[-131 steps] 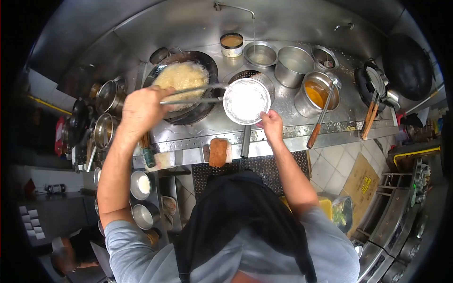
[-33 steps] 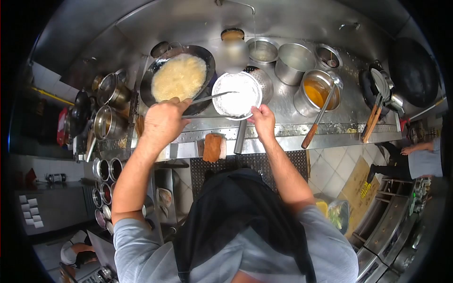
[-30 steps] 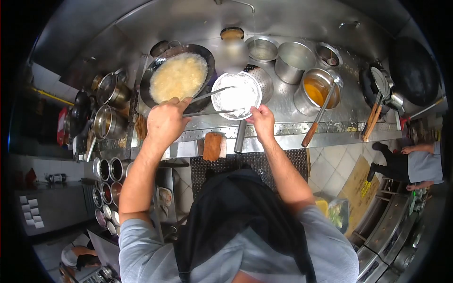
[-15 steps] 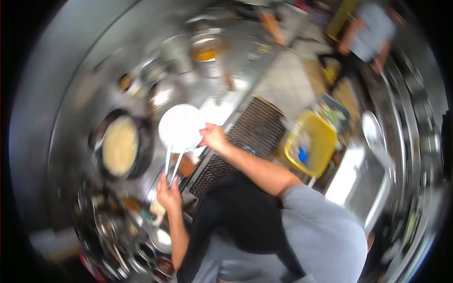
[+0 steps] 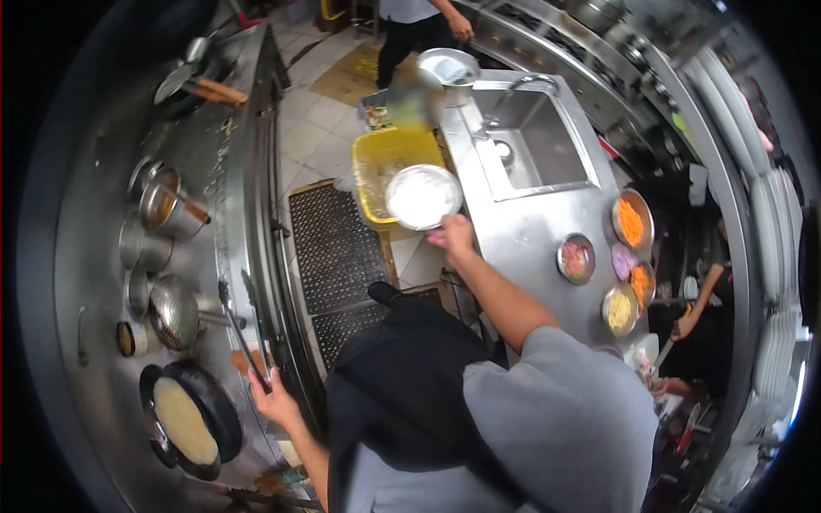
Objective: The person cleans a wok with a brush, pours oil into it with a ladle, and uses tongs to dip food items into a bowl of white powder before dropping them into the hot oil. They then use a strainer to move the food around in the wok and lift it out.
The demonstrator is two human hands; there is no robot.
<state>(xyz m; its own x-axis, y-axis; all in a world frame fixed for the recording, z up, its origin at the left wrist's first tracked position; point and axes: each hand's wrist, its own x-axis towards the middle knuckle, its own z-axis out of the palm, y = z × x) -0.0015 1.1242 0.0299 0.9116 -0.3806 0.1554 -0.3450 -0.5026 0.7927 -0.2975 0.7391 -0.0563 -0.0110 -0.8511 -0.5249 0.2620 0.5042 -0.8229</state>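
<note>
My right hand [image 5: 454, 240] grips the rim of a round bowl [image 5: 423, 197], whitish inside. The bowl is over the near edge of a yellow bin [image 5: 370, 184]; what coats or fills it I cannot make out. In my left hand [image 5: 275, 402] is a pair of metal tongs [image 5: 245, 340], its two arms spread and pointing away from me above the left counter's edge. Close to that hand, a dark wok [image 5: 214, 402] on the left holds a flat, pale yellow sheet of food [image 5: 184, 423].
Pots [image 5: 171, 211] and a perforated ladle [image 5: 174, 312] line the left counter. On the right stand a sink [image 5: 539, 145] and bowls of cut food [image 5: 631, 222]. Slotted black mats [image 5: 338, 248] cover the floor. A person [image 5: 410, 26] stands ahead; another person's arm [image 5: 701, 299] is at right.
My body has turned right, away from the wok. The bowl has gone from the left counter to the bin. The tongs, earlier at the bowl, are now apart from it.
</note>
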